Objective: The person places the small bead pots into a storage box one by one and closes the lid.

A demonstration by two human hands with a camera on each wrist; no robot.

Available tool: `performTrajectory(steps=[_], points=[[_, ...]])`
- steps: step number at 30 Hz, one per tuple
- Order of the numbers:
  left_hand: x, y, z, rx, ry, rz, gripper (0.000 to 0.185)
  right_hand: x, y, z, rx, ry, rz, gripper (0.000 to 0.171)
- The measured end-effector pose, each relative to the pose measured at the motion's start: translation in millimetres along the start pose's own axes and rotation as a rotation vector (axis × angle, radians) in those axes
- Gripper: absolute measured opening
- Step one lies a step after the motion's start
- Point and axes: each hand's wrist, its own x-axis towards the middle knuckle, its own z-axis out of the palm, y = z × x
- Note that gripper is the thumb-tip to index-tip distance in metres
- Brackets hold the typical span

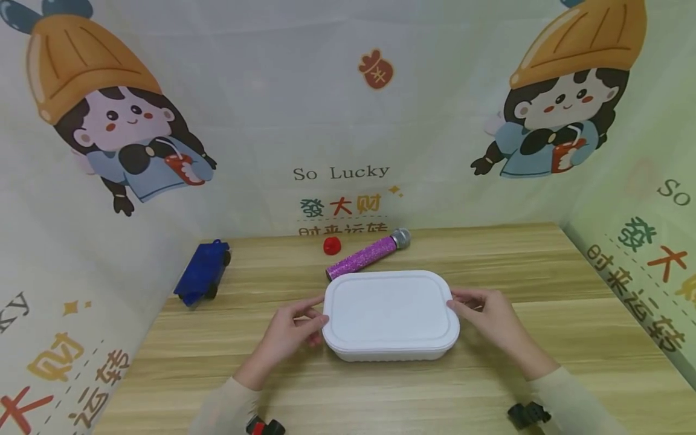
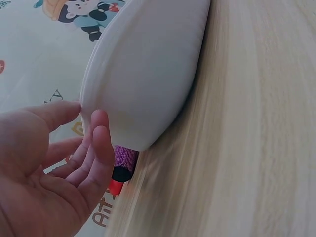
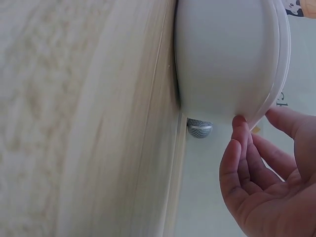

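Note:
A white plastic box (image 1: 388, 356) with rounded corners stands on the table, its lid (image 1: 391, 311) on top. My left hand (image 1: 290, 329) pinches the lid's rim at the box's left end, thumb at the edge and fingertips just under the lip. At the opposite end, my right hand (image 1: 489, 314) grips the rim in much the same way, as the right wrist view shows with the fingers (image 3: 240, 129) bent below the lip. Behind the box lies a purple glitter microphone (image 1: 363, 258), partly hidden in both wrist views.
Near the back edge is a small red object (image 1: 331, 245), beside the microphone. A blue toy vehicle (image 1: 202, 272) sits at the table's left edge. Printed cloth (image 1: 261, 121) hangs behind and on both sides of the wooden table (image 1: 544, 290).

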Motion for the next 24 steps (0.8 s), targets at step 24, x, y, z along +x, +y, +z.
performTrajectory(steps=[24], points=[[-0.2, -0.7, -16.0, 0.326, -0.153, 0.308, 0.056, -1.1, 14.2, -13.1, -0.043, -0.127, -0.34, 0.047]])
